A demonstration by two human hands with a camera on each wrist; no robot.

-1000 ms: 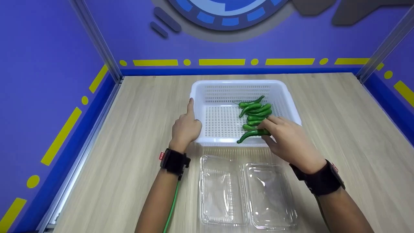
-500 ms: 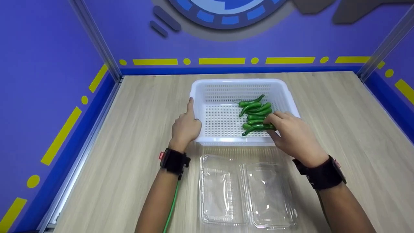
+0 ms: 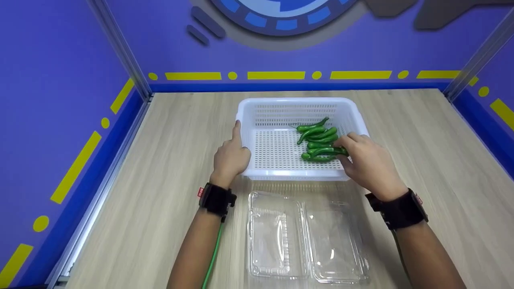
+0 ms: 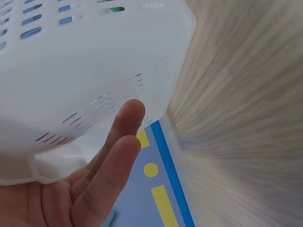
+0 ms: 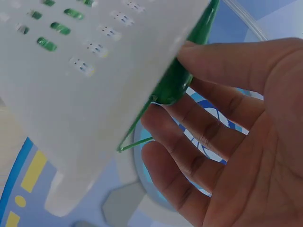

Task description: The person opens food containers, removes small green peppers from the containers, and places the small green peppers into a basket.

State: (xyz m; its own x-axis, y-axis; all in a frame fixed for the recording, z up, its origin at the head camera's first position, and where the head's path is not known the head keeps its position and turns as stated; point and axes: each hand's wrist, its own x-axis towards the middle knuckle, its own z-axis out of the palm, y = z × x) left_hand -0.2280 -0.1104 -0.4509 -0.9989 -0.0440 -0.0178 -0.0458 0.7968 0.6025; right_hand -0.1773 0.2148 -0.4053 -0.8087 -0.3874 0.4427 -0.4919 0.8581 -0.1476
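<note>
In the head view, a white perforated plastic basket [image 3: 291, 174] stands toward the back of the wooden table. Several green chili peppers [image 3: 317, 130] lie in its right part. My left hand [image 3: 232, 158] holds the basket's left rim, index finger stretched along it; the left wrist view shows two fingers [image 4: 106, 175] beneath the rim, against the outer wall. Over the right end of the pile, my right hand [image 3: 369, 162] pinches a curved green chili pepper [image 3: 324, 151] near its stem end. The right wrist view shows the thumb and fingers on its thick end, the thin stem poking out.
A clear plastic hinged box [image 3: 277, 241] lies unfolded in front of the basket, between the forearms. Blue-purple panels [image 3: 192, 60] close off the back and sides. A green cable [image 3: 213, 257] runs along the left forearm.
My right hand has moved back and slightly right with the pinched pepper, from above the basket's front rim to over the pile. My left hand stays at the rim.
</note>
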